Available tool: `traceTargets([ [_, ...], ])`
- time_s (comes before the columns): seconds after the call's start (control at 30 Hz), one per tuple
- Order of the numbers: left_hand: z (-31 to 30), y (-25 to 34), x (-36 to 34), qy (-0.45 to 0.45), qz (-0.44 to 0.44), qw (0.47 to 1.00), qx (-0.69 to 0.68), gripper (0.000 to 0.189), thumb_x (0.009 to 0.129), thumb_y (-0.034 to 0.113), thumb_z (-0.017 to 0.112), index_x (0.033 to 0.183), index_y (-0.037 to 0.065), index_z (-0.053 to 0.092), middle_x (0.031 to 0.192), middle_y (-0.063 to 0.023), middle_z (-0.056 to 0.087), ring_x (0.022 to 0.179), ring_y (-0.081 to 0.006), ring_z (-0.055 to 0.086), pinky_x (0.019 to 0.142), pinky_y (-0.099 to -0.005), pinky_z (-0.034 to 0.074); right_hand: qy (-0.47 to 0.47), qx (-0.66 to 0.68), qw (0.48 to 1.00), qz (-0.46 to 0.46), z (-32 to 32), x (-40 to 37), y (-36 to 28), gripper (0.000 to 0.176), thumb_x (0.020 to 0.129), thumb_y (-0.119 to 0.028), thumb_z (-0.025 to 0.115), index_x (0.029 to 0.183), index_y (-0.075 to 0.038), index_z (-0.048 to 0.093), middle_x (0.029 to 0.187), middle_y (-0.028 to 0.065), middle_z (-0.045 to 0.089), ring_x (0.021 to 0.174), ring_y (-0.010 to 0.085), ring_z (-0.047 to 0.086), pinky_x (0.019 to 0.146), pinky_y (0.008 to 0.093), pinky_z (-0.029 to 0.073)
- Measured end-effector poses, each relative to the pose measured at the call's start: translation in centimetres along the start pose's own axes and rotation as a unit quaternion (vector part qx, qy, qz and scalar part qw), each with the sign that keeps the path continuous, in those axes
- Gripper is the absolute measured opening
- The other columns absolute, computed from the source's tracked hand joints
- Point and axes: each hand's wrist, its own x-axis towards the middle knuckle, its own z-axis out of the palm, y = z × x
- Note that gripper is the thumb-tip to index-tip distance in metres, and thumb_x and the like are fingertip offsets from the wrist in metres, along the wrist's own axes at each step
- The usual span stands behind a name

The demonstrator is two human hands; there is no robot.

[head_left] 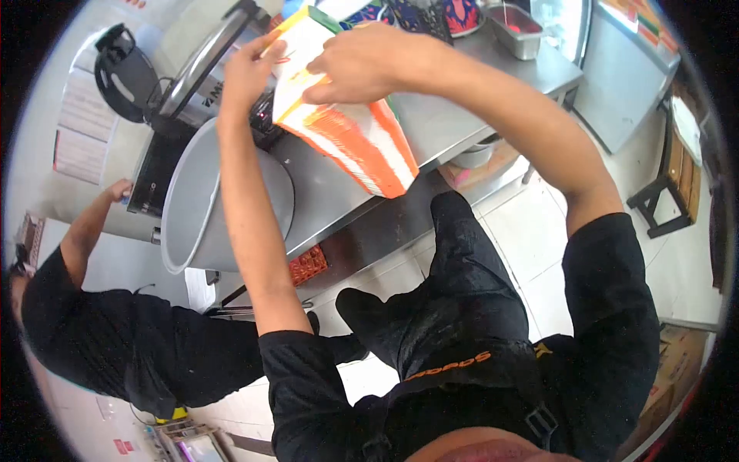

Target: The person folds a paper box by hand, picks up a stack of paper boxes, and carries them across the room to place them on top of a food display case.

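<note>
A large white, orange and green bag (346, 135) is held up over the steel counter, its lower end hanging toward the counter's front edge. My left hand (250, 73) grips the bag's upper left edge between thumb and fingers. On the bag's upper right part, my right hand (350, 65) has its fingers closed on the material. A big grey tub (188, 204) stands just left of the bag, beside my left forearm. What the bag contains is hidden.
The steel counter (450, 119) carries a metal tray (516, 32) at the back right. A co-worker (138, 339) in black stands at the left. A red basket (308, 266) sits below the counter, and a wooden bench (677, 165) is at the right.
</note>
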Motion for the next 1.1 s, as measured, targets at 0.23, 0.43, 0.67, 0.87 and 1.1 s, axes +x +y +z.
traceTargets([
  [0.23, 0.2, 5.1, -3.6, 0.094, -0.013, 0.979, 0.182, 0.048, 0.086, 0.048, 0.057, 0.108, 0.007, 0.069, 0.095, -0.0216, 0.067, 0.091, -0.0375, 0.064, 0.078, -0.0449, 0.05, -0.289, -0.07, 0.955, 0.001, -6.5, 4.4, 0.8, 0.066, 0.088, -0.056, 0.048, 0.117, 0.002, 0.061, 0.116, 0.0225, 0.062, 0.108, 0.0333, 0.058, 0.091, 0.044, 0.043],
  [0.43, 0.4, 3.2, -3.5, 0.102, 0.005, 0.986, 0.133, 0.047, 0.084, 0.046, 0.061, 0.108, 0.006, 0.069, 0.099, -0.0204, 0.067, 0.092, -0.0368, 0.064, 0.082, -0.0424, 0.049, -0.341, 0.071, 0.933, -0.086, -9.1, 5.3, 4.7, 0.081, 0.082, -0.061, 0.062, 0.129, 0.004, 0.052, 0.129, 0.0198, 0.054, 0.119, 0.0276, 0.05, 0.099, 0.0386, 0.04],
  [0.67, 0.4, 1.5, -3.5, 0.105, 0.005, 0.994, 0.027, 0.042, 0.089, 0.041, 0.057, 0.113, 0.008, 0.067, 0.107, -0.0186, 0.065, 0.097, -0.0338, 0.062, 0.089, -0.0391, 0.046, -0.235, 0.15, 0.96, 0.034, -10.3, 4.8, 4.4, 0.066, 0.088, -0.055, 0.058, 0.122, 0.001, 0.057, 0.11, 0.0138, 0.063, 0.1, 0.0235, 0.059, 0.086, 0.0354, 0.048],
  [0.87, 0.0, 2.2, -4.3, 0.106, -0.025, 0.955, -0.276, 0.043, 0.09, 0.034, 0.059, 0.12, 0.003, 0.06, 0.101, -0.0145, 0.065, 0.096, -0.0334, 0.06, 0.091, -0.0393, 0.044, -0.16, 0.16, 0.974, -0.022, -9.0, 6.6, 6.0, 0.059, 0.093, -0.051, 0.051, 0.117, 0.002, 0.06, 0.103, 0.0128, 0.064, 0.095, 0.0219, 0.059, 0.08, 0.0325, 0.049],
  [1.1, -1.4, 12.4, -7.9, 0.324, 0.224, 0.918, 0.044, 0.039, 0.08, 0.032, 0.069, 0.108, 0.006, 0.063, 0.116, -0.0122, 0.059, 0.11, -0.0308, 0.053, 0.095, -0.0414, 0.039, -0.176, 0.205, 0.963, 0.017, -9.2, 7.2, 6.4, 0.059, 0.094, -0.05, 0.051, 0.116, 0.003, 0.059, 0.1, 0.0136, 0.064, 0.086, 0.0214, 0.062, 0.074, 0.0332, 0.052],
])
